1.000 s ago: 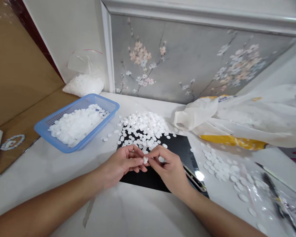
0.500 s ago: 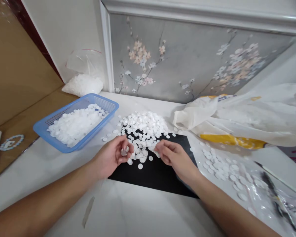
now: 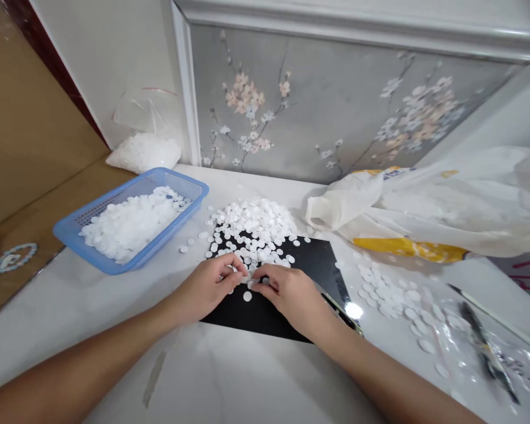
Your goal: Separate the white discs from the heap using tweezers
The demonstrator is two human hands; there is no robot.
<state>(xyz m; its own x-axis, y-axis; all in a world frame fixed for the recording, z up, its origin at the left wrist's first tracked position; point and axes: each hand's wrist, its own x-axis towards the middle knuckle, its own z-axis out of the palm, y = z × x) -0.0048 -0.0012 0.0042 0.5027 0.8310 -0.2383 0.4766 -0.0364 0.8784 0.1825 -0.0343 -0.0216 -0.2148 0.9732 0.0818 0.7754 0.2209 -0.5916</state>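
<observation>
My left hand (image 3: 212, 287) and my right hand (image 3: 287, 292) meet fingertip to fingertip over a black mat (image 3: 287, 306), at the near edge of a pile of small white discs (image 3: 256, 227). Both hands are curled in a pinch around a white disc between them; which fingers hold it is unclear. One loose disc (image 3: 247, 296) lies on the mat just below the fingertips.
A blue basket (image 3: 70, 227) filled with white discs stands at the left. A clear bag of white pieces (image 3: 143, 150) leans on the wall behind it. A white and yellow plastic bag (image 3: 424, 206) lies right. More discs (image 3: 388, 291) and clear bags lie near right.
Half a second ago the hands were apart, the left holding a disc up. Now they have come together again over the mat near the pile.
</observation>
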